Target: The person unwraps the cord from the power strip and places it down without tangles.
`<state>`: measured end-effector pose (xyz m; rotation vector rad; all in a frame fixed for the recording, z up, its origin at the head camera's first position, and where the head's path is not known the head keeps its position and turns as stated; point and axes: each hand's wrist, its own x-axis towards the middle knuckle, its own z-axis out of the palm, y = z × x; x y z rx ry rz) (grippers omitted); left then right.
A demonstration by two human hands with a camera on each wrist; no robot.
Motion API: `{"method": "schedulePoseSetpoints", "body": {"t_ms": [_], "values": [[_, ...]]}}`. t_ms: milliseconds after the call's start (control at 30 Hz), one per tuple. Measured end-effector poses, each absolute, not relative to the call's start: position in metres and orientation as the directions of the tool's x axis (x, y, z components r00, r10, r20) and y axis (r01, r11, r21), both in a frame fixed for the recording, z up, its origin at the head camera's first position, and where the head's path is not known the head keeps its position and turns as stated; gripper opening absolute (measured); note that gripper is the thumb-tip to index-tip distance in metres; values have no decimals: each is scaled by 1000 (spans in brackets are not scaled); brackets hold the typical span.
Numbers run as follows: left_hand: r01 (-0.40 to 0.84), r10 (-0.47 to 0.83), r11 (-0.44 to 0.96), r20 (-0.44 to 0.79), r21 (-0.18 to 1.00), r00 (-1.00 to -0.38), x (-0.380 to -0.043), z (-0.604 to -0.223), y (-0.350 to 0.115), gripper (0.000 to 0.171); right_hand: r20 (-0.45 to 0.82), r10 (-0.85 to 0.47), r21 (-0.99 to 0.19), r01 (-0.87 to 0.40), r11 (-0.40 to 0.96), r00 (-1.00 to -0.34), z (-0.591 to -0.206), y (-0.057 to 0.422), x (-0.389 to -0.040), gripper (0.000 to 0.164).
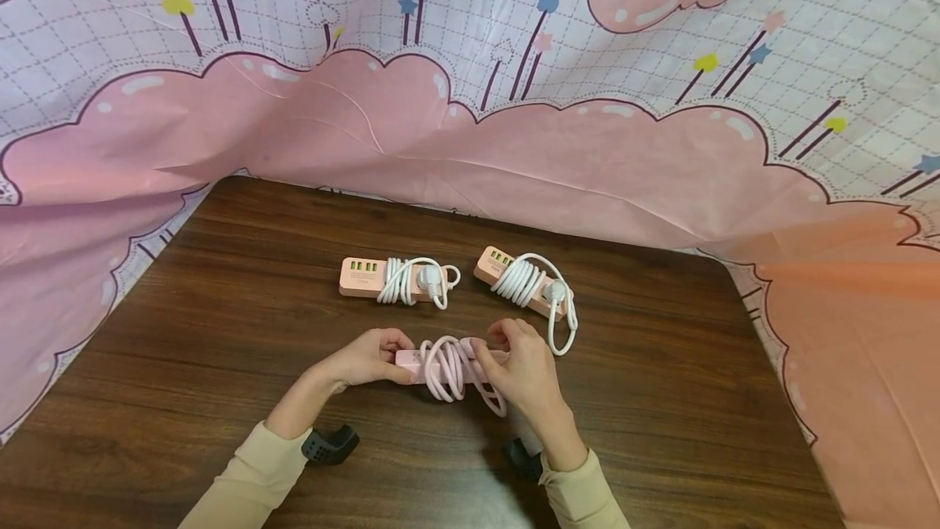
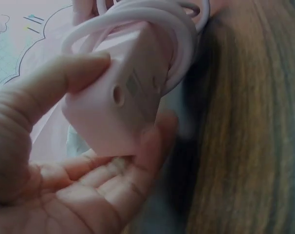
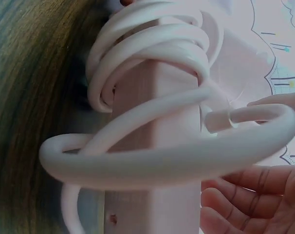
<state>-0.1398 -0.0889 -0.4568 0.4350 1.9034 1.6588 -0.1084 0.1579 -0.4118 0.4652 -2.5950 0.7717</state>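
The pink power strip (image 2: 123,80) is just below the middle of the head view, its pale pink cable (image 1: 444,370) wound round it in several turns. My left hand (image 1: 370,356) grips its left end, thumb above and fingers below in the left wrist view. My right hand (image 1: 525,366) bends over its right end beside a cable loop; I can't tell whether those fingers pinch anything.

Further up, 1 peach power strip (image 1: 363,278) sits left of centre and another, a slanted peach strip (image 1: 542,297), right of centre, both wrapped in white cable, on the dark wooden table (image 1: 184,333). Cloud-printed cloth (image 1: 330,129) fills the top.
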Motion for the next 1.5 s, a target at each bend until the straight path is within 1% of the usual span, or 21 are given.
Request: {"method": "schedulePoseSetpoints", "body": {"t_ms": [133,333,467,600,800,933,1133,1333,1500], "values": [[-98,588,180,-187,979,-787,-137,-456,-87,35,464,-203,-441,-424,791,-862,-412,158,-108,24],[-53,632,131,-125,990,-765,-133,-456,-84,42,456,-191,-453,-411,792,-870,-411,158,-108,25],[44,609,116,-36,992,-792,-130,-456,-82,40,441,-185,-462,-399,792,-878,-409,159,-107,25],[134,567,88,61,987,-821,-126,-456,-80,39,454,-197,-455,-416,787,-869,-407,160,-107,25],[246,508,-3,213,969,-834,-119,-454,-74,43,468,-219,-483,-455,748,-856,-404,166,-107,24],[335,445,-35,314,942,-838,-116,-452,-78,46,484,-238,-501,-489,714,-842,-399,169,-106,23],[435,390,-59,422,899,-819,-114,-441,-83,48,507,-279,-485,-538,689,-815,-388,172,-103,27],[532,361,-69,518,844,-776,-113,-430,-81,49,529,-347,-399,-588,704,-774,-377,169,-100,38],[555,350,-89,547,827,-760,-112,-420,-79,50,492,-366,-392,-576,718,-790,-365,166,-96,44]]}}
